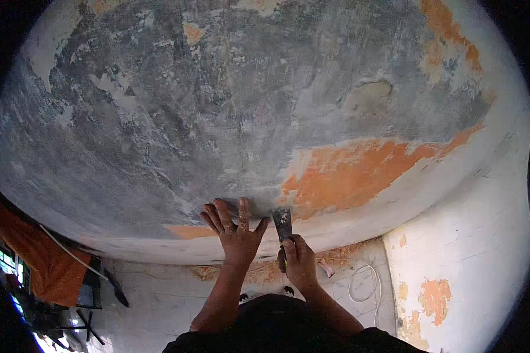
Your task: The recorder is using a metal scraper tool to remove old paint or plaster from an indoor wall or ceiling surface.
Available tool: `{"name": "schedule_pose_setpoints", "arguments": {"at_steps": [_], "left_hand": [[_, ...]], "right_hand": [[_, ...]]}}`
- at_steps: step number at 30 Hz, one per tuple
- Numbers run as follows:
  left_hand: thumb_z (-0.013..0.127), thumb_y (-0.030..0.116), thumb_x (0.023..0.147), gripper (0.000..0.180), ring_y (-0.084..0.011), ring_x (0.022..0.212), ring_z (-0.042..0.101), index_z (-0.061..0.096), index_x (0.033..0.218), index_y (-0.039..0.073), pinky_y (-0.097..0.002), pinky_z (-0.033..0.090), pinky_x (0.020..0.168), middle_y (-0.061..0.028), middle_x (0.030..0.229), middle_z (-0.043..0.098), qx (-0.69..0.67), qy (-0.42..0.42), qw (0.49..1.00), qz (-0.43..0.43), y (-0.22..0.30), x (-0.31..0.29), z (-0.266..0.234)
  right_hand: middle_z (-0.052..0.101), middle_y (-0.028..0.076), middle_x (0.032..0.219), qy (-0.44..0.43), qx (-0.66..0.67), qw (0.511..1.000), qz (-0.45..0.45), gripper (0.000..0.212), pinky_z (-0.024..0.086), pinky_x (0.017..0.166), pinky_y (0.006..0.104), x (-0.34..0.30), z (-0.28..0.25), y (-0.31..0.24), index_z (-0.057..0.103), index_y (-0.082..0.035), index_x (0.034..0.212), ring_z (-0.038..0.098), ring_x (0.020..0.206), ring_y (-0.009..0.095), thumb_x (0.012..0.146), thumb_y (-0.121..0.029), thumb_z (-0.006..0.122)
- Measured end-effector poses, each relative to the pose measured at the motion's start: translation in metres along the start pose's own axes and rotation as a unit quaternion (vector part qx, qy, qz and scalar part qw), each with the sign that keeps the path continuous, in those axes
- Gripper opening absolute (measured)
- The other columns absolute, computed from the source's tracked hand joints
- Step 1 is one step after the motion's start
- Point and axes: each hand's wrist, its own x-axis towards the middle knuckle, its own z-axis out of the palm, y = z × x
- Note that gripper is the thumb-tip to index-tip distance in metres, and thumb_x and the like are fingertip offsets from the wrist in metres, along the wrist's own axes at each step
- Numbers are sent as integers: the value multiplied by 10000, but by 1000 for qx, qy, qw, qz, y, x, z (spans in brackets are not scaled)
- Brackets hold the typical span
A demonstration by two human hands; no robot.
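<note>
A putty knife (282, 222) with a wide dark blade is in my right hand (300, 262), its handle wrapped by my fingers. The blade's front edge meets the wall (229, 117) at the lower border of an orange paint patch (353, 176). Grey, scraped surface spreads over most of this wall, with pale flecks. Left of the blade, my left hand (237, 235) lies against the wall with fingers spread, holding nothing. Pale dust coats its fingers.
Paint flakes and debris (271, 272) lie along the foot of the wall. A white cable loop (365, 282) rests on the floor at right, near a side wall (465, 265) with peeling patches. At left are an orange cloth (47, 259) and a dark-headed pole (116, 288).
</note>
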Motion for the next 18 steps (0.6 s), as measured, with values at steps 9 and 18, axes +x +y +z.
{"name": "schedule_pose_setpoints", "arguments": {"at_steps": [9, 18], "left_hand": [[769, 487, 720, 965, -546, 1376, 21, 238, 1483, 230, -721, 106, 1047, -278, 1522, 33, -4, 6, 1000, 2, -1, 2, 3], [770, 492, 716, 971, -524, 1389, 1, 237, 1485, 230, -714, 92, 1052, -274, 1527, 23, -4, 1, 1000, -6, -3, 0, 9]], "right_hand": [[519, 58, 586, -11, 27, 999, -16, 305, 392, 419, 297, -1, 4, -1, 504, -10, 984, 477, 443, 128, 1007, -304, 426], [515, 24, 641, -15, 58, 998, -3, 256, 403, 448, 263, -4, 4, -5, 520, -29, 987, 473, 491, 87, 1001, -277, 457]]}}
